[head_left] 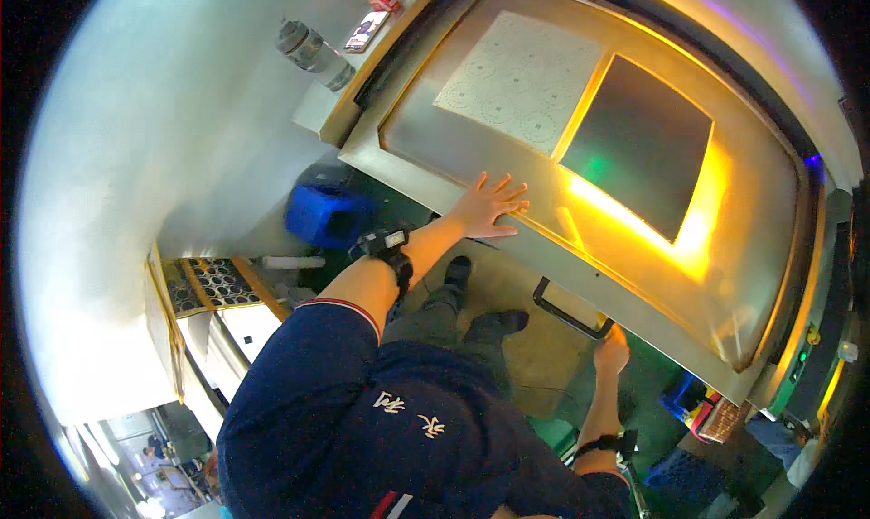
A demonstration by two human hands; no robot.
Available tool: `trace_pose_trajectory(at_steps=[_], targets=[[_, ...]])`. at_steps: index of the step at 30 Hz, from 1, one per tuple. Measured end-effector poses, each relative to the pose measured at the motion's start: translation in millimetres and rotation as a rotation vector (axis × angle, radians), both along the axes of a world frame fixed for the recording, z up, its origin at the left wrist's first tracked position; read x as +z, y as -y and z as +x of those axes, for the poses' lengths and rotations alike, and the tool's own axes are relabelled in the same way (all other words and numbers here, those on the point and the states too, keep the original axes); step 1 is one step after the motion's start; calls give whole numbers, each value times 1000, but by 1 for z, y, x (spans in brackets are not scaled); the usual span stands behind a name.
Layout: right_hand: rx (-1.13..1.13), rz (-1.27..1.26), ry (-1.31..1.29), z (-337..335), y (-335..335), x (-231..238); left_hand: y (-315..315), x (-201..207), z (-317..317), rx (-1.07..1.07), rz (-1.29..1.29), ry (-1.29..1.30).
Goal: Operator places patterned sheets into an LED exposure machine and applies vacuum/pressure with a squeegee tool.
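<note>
Two hands – left hand [487,206] spread flat on metal lid [471,148] | right hand [613,349] gripping handle [566,315]

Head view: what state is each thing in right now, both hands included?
Left hand: open, fingers spread, flat on the glass.
Right hand: closed around the black handle.
Black handle: gripped at its right end, on the machine's front edge.
Machine lid: lowered, glass panel lit yellow from inside.
Blue crate: on the floor, upright.
Phone: lying flat on the ledge, screen up.

2 hands [488,206], 1 metal panel [471,148], 1 black handle [566,315], 1 blue crate [328,216], 1 bottle [313,52], 1 phone [366,31]
</note>
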State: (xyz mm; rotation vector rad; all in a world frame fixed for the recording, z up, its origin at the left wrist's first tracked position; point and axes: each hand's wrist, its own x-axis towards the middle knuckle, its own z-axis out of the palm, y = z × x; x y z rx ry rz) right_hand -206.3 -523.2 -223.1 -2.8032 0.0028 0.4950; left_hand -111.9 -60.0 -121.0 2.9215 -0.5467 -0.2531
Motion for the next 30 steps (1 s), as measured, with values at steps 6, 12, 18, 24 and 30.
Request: trace_pose_trajectory(at_steps=[6, 12, 18, 24, 30], targets=[[-75, 101, -111, -109, 35, 95, 54, 44, -68, -248, -47, -64], [338, 277, 4, -51, -38, 225, 35, 126, -108, -405, 79, -545], [503, 332, 344, 86, -165, 230, -79, 100, -50, 61, 137, -170], [700, 35, 254, 165, -256, 129, -149, 69, 57, -45, 305, -390], [670, 42, 162, 420, -325, 134, -221, 45, 315, -12, 398, -298]])
